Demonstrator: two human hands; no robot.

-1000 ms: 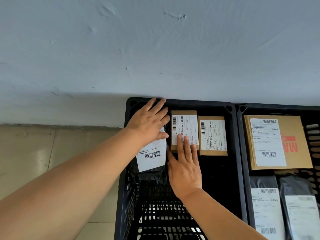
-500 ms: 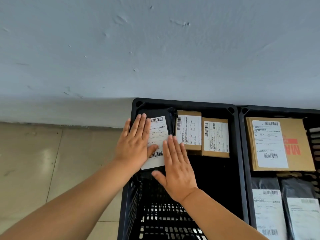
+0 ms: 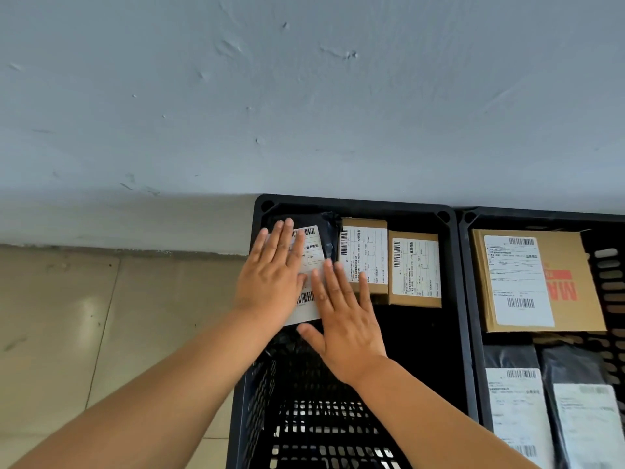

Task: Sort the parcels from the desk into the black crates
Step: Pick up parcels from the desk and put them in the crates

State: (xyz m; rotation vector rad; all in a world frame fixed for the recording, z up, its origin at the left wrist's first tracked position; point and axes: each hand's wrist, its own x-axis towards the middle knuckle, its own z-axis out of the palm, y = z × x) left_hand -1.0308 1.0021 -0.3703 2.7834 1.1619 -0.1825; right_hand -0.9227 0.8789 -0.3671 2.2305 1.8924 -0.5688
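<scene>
Change since earlier frame: both hands have shifted onto the black soft parcel point(image 3: 323, 231); the left hand point(image 3: 274, 282) has slid from the crate's far-left corner down over the label, and the right hand point(image 3: 345, 319) has left the neighbouring box.
Landmark: left black crate point(image 3: 453, 299), set against the grey wall point(image 3: 304, 96).
Parcel position: far-left corner of that crate, touching the first cardboard box point(image 3: 367, 252); a second cardboard box point(image 3: 416, 269) stands just beside that one.
Hand state: both hands flat, fingers straight, pressing the parcel; neither grips anything.
Step in hand: seating the parcel, judged nearly complete.
Next move: likely lift both palms clear without dragging the slack film, then return to the desk, which is out of view.
Materials: parcel is wrinkled, glossy black film with a white paper barcode label point(image 3: 309, 275); boxes are rigid brown card, square-edged; crate is hard plastic with a slotted lattice floor.
</scene>
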